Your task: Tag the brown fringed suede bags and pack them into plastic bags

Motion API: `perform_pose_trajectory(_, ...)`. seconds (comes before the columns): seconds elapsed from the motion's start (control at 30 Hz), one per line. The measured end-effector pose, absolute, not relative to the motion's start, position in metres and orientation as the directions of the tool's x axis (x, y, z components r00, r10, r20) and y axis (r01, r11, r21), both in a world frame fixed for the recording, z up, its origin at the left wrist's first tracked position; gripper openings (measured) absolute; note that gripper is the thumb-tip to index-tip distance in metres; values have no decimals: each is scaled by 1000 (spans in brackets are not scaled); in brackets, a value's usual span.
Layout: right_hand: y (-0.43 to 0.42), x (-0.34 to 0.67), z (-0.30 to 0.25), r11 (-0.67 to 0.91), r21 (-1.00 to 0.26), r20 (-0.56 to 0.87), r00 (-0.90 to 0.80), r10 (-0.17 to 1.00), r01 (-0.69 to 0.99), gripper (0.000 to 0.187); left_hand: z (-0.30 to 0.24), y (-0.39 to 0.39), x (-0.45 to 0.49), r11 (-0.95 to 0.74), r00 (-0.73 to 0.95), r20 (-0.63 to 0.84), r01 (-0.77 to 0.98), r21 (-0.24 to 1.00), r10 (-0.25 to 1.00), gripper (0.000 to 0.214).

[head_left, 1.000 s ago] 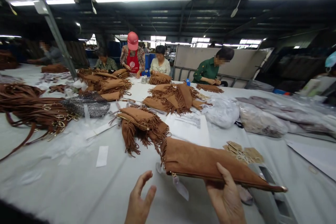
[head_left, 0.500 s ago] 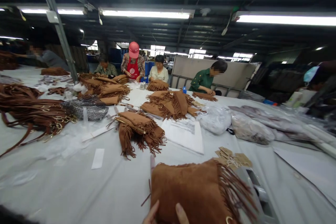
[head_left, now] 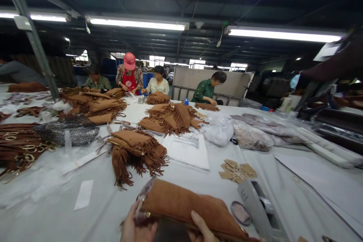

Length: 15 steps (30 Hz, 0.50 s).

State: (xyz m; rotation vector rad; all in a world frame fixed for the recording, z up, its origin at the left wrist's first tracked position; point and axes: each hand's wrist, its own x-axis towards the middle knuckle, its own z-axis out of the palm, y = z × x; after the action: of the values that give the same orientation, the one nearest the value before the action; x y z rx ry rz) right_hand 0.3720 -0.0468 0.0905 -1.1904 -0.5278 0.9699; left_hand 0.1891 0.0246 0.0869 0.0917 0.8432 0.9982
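A brown suede bag (head_left: 181,200) is held low in front of me, its zipper edge turned toward me. My left hand (head_left: 133,225) grips its left end, beside a gold zipper end and some clear plastic. My right hand (head_left: 202,228) holds the near edge, thumb on the suede and fingers partly under it. Between my hands a dark, blurred patch shows below the bag; I cannot make out what it is. Just beyond lies a stack of fringed brown bags (head_left: 136,143). A grey tape dispenser (head_left: 256,204) stands right of the held bag.
Tan paper tags (head_left: 236,170) lie ahead of the dispenser, a small oval dish (head_left: 240,213) beside it. A white folded sheet (head_left: 187,151), plastic bags (head_left: 218,130) and brown straps (head_left: 22,147) lie farther off. Several co-workers sit or stand across the table, one in a red apron (head_left: 129,81).
The bag has tipped from lying face up with its fringe to the right to showing its zipper edge. My left hand has moved to its left end. My view has swung right.
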Motion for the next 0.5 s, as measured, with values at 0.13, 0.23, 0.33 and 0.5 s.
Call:
perform_pose_trajectory(0.13,-52,363,145,184,-767,-241,541,806,-615,60,141,52,189,418,231,-453,-829,372,861,13)
perform_pose_trajectory(0.23,-44,365,154,208,-741,-219,523,824,-638,65,146,57,183,439,314,-377,-843,312,871,17)
perform_pose_trajectory(0.33,-49,371,107,39,-704,-390,432,813,-710,56,108,44,171,469,304,-458,-828,308,835,28)
perform_pose_trajectory(0.5,-82,372,8,-248,-513,-716,251,651,-822,51,27,0,148,555,148,-758,-770,314,635,34)
